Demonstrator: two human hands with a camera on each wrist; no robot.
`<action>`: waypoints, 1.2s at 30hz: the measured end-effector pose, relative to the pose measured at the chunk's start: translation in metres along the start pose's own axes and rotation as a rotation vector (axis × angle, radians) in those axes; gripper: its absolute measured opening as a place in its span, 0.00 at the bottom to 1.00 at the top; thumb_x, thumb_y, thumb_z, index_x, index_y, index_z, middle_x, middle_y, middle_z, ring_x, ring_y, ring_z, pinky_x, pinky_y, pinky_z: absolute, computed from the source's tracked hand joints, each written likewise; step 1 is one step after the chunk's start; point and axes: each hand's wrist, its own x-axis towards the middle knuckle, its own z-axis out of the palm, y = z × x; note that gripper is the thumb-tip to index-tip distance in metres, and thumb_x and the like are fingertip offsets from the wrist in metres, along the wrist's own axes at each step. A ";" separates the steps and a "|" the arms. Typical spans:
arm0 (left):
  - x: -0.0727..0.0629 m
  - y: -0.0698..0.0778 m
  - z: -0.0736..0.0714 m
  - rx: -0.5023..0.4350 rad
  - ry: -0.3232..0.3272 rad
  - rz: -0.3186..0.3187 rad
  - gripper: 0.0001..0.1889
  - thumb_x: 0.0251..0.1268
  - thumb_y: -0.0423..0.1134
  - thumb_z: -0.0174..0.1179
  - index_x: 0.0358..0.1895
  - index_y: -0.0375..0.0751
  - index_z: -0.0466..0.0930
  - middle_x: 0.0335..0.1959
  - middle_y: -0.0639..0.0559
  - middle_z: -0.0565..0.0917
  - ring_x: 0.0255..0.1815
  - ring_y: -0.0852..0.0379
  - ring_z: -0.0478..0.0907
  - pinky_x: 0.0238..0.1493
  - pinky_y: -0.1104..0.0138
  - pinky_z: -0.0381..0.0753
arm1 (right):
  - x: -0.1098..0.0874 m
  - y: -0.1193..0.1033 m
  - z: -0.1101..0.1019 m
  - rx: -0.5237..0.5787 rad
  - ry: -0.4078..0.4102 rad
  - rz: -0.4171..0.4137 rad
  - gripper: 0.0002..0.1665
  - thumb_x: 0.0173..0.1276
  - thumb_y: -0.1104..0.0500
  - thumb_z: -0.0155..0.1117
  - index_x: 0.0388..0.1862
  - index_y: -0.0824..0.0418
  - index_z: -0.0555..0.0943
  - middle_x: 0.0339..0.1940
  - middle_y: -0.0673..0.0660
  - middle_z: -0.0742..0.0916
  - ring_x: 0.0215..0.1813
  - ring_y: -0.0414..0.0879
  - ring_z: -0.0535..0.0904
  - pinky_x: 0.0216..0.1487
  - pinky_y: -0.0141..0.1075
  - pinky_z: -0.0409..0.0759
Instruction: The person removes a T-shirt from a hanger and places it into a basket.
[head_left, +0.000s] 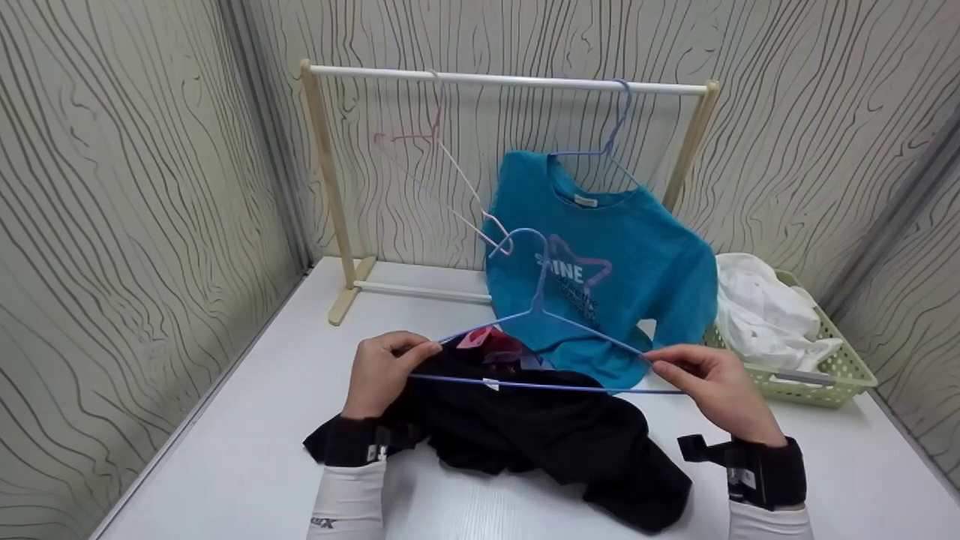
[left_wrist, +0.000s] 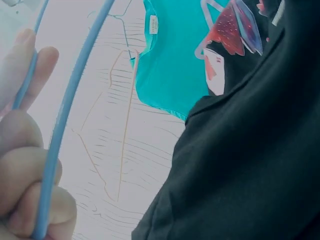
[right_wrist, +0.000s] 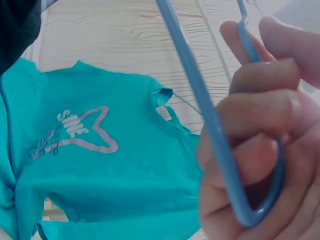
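Observation:
Both hands hold a blue wire hanger (head_left: 538,300), hook up, in front of me in the head view. My left hand (head_left: 381,371) pinches its left shoulder with thumb and fingers. Its right shoulder is pinched by my right hand (head_left: 712,386), whose fingers curl round the wire end (right_wrist: 245,212) in the right wrist view. A black garment (head_left: 510,427) with a red and pink print (head_left: 495,346) lies crumpled below and behind the hanger. The hanger's bottom bar (head_left: 570,387) crosses in front of the garment. In the left wrist view, black cloth (left_wrist: 240,145) fills the right side.
A wood-and-white rack (head_left: 510,79) stands at the back. A teal T-shirt (head_left: 675,262) hangs from it on a blue hanger (head_left: 621,120), beside a bare pink hanger (head_left: 437,124). White cloth (head_left: 772,307) fills a green basket (head_left: 844,371) at right. Walls enclose the white table (head_left: 247,420).

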 end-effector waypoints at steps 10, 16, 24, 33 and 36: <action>0.000 0.001 0.007 -0.062 0.016 0.012 0.06 0.59 0.40 0.75 0.27 0.45 0.91 0.28 0.51 0.90 0.31 0.68 0.81 0.38 0.73 0.80 | -0.006 -0.007 -0.004 0.034 0.091 0.006 0.08 0.71 0.71 0.65 0.45 0.72 0.88 0.39 0.41 0.92 0.41 0.31 0.83 0.39 0.26 0.79; 0.001 0.003 0.017 -0.035 0.052 0.035 0.08 0.59 0.42 0.75 0.27 0.44 0.90 0.25 0.52 0.87 0.26 0.69 0.76 0.33 0.74 0.75 | -0.007 -0.008 -0.006 0.052 0.179 0.013 0.08 0.71 0.72 0.64 0.44 0.73 0.88 0.36 0.44 0.93 0.38 0.33 0.83 0.37 0.26 0.77; 0.000 0.006 0.027 -0.026 0.148 0.030 0.24 0.65 0.43 0.71 0.61 0.40 0.78 0.46 0.46 0.84 0.50 0.54 0.76 0.52 0.60 0.73 | -0.010 -0.006 -0.012 0.112 0.300 0.012 0.08 0.70 0.74 0.64 0.43 0.73 0.88 0.32 0.44 0.92 0.32 0.35 0.78 0.31 0.28 0.72; -0.004 -0.006 0.040 0.156 -0.064 -0.078 0.56 0.64 0.69 0.62 0.84 0.42 0.44 0.81 0.32 0.55 0.81 0.32 0.51 0.76 0.32 0.52 | -0.009 -0.004 -0.016 0.327 0.475 0.028 0.07 0.70 0.73 0.65 0.43 0.72 0.88 0.32 0.47 0.93 0.30 0.34 0.80 0.30 0.22 0.75; -0.008 -0.011 0.049 0.245 -0.230 -0.148 0.60 0.63 0.69 0.64 0.85 0.49 0.36 0.84 0.33 0.46 0.84 0.29 0.47 0.75 0.28 0.49 | -0.007 -0.006 -0.014 0.342 0.514 0.058 0.07 0.70 0.72 0.66 0.42 0.71 0.89 0.30 0.48 0.92 0.28 0.35 0.78 0.28 0.24 0.73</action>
